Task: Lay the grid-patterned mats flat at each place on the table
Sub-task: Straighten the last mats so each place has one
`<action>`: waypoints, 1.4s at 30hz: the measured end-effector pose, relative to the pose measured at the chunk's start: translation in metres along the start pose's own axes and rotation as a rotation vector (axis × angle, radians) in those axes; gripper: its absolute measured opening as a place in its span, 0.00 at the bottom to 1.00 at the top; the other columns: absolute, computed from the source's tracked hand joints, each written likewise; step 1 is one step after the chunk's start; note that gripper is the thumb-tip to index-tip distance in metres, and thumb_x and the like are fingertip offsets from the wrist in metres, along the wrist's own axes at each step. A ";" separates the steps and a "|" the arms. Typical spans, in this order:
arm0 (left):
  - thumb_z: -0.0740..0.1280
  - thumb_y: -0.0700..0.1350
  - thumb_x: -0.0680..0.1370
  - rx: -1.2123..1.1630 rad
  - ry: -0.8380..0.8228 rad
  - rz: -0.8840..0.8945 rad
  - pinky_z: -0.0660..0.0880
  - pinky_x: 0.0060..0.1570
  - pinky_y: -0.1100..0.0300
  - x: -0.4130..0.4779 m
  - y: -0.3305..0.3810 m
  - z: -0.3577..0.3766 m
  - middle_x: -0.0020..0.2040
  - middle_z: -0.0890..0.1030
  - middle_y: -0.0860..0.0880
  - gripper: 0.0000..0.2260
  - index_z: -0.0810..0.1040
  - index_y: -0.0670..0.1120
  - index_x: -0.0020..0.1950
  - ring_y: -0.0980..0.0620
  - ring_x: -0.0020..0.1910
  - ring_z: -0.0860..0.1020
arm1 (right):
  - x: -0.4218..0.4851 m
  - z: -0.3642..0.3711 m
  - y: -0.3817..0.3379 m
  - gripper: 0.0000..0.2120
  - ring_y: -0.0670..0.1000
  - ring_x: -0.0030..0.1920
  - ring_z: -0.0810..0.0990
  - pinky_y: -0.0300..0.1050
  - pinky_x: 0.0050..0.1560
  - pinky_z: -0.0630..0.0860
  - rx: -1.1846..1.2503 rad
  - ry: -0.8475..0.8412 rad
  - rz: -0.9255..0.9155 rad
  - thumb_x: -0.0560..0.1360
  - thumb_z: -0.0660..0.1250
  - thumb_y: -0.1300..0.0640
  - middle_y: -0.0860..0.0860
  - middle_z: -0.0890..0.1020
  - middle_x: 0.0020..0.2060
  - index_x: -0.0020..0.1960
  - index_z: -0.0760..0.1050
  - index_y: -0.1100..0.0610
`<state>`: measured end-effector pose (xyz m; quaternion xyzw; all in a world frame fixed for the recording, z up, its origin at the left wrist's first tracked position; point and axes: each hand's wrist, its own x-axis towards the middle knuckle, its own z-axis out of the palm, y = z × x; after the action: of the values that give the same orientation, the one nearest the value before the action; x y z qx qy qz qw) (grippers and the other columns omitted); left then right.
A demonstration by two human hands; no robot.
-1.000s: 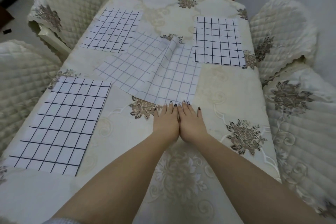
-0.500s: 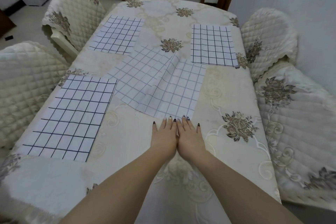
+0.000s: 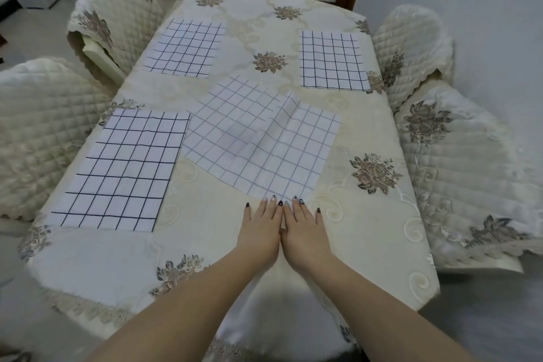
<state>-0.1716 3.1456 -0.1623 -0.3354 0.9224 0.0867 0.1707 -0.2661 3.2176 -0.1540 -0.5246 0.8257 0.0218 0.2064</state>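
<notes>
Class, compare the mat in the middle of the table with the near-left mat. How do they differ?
The middle mat lies skewed and rumpled; the near-left mat lies flat and straight at its place. The middle mat's lines look pale, the near-left mat's dark. Both are white grid-patterned rectangles.

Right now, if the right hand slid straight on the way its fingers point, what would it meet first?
The rumpled middle mat: the right hand lies flat on the tablecloth with its fingertips at that mat's near edge, possibly touching it.
</notes>
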 end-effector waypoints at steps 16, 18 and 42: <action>0.54 0.42 0.80 -0.005 -0.005 0.130 0.43 0.75 0.43 -0.054 -0.006 0.013 0.80 0.43 0.48 0.30 0.43 0.47 0.79 0.49 0.78 0.40 | -0.059 0.020 -0.008 0.29 0.52 0.78 0.47 0.56 0.75 0.39 -0.021 0.024 -0.016 0.82 0.49 0.48 0.53 0.46 0.79 0.79 0.44 0.54; 0.53 0.41 0.80 -0.014 -0.001 0.142 0.42 0.75 0.43 -0.058 -0.007 0.012 0.80 0.43 0.48 0.29 0.43 0.47 0.79 0.49 0.78 0.40 | -0.063 0.021 -0.009 0.29 0.52 0.78 0.47 0.56 0.75 0.39 -0.023 0.018 -0.017 0.82 0.49 0.48 0.53 0.47 0.79 0.79 0.45 0.54; 0.61 0.44 0.73 -0.206 0.133 0.104 0.57 0.71 0.42 -0.080 0.005 0.020 0.73 0.68 0.44 0.27 0.67 0.43 0.73 0.46 0.75 0.63 | -0.078 0.004 0.027 0.36 0.52 0.76 0.57 0.45 0.75 0.48 0.209 0.005 -0.161 0.73 0.44 0.41 0.53 0.60 0.76 0.76 0.58 0.58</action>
<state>-0.1128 3.2023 -0.1510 -0.3079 0.9340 0.1674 0.0691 -0.2600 3.2979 -0.1342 -0.5647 0.7792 -0.0824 0.2592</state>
